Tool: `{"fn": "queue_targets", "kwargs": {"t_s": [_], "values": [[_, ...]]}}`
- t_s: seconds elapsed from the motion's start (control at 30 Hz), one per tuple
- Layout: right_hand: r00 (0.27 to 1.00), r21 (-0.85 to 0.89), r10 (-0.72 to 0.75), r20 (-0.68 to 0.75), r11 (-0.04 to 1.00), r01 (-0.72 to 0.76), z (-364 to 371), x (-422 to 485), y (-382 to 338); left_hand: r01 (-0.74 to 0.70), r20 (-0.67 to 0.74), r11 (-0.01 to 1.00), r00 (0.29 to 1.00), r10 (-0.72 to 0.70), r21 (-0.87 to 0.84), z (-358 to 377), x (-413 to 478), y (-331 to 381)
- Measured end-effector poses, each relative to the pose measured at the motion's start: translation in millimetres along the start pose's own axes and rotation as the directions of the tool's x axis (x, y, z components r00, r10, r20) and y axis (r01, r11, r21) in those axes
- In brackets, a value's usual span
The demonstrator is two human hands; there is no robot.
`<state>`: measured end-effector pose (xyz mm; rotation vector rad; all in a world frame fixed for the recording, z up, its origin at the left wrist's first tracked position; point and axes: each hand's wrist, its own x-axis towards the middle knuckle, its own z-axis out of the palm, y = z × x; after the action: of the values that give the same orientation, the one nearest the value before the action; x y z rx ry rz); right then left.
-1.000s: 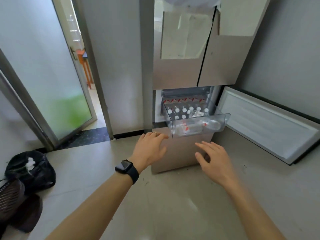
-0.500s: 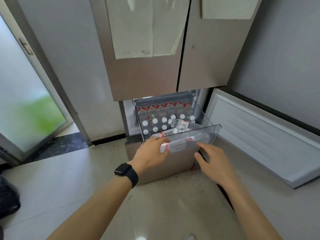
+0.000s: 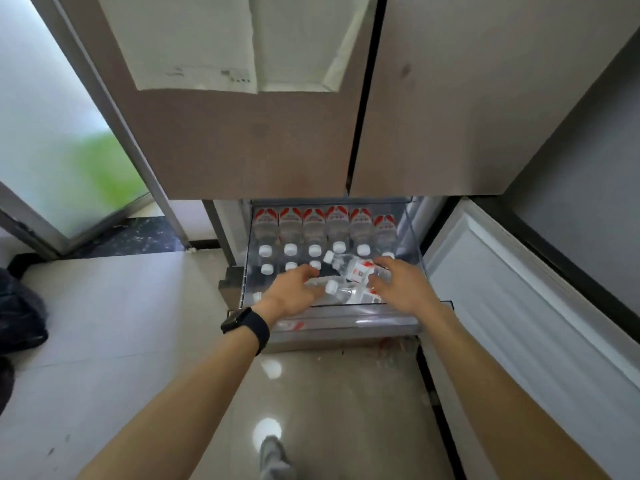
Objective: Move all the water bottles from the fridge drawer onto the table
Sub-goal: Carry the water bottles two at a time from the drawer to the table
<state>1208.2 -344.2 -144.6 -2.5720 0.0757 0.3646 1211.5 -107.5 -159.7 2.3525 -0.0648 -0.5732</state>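
Both hands reach into the fridge drawer (image 3: 346, 323). Left hand (image 3: 291, 294): grip spread over near bottle (image 3: 341, 293) (white-capped). Right hand (image 3: 401, 287): grip curled round far bottle (image 3: 355, 268).

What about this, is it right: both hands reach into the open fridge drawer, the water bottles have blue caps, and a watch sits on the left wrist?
Only the colour is wrong: the head view shows white caps on the water bottles. The left hand and right hand do reach into the open fridge drawer, and the watch sits on the left wrist.
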Motion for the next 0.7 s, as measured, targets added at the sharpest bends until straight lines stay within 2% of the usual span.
{"fn": "queue_targets", "kwargs": {"t_s": [0.13, 0.4, 0.53, 0.6, 0.7], "values": [[0.994, -0.042, 0.048, 0.101, 0.998, -0.044, 5.7, 52.6, 13.2, 0.106, 0.088, 0.994, 0.991, -0.103, -0.028, 18.9, 41.1, 8.7], [0.973, -0.07, 0.13, 0.192, 0.99, -0.118, 34.3, 110.5, 27.3, 0.266, 0.237, 0.964, 0.936, -0.261, 0.01, 47.4, 100.4, 7.1], [0.953, -0.084, 0.228, 0.201, 0.973, -0.215, 40.3, 120.8, 30.6, 0.304, 0.302, 0.948, 0.916, -0.265, -0.09, 61.1, 110.0, 3.8], [0.95, -0.171, 0.24, 0.199, 0.963, -0.207, 48.7, 130.5, 32.6, 0.302, 0.315, 0.945, 0.916, -0.25, -0.128, 59.7, 111.7, 3.8], [0.939, -0.224, 0.296, 0.176, 0.941, -0.255, 84.8, 164.6, 70.0, 0.309, 0.338, 0.933, 0.911, -0.235, -0.185, 50.9, 111.6, 6.6]]}}
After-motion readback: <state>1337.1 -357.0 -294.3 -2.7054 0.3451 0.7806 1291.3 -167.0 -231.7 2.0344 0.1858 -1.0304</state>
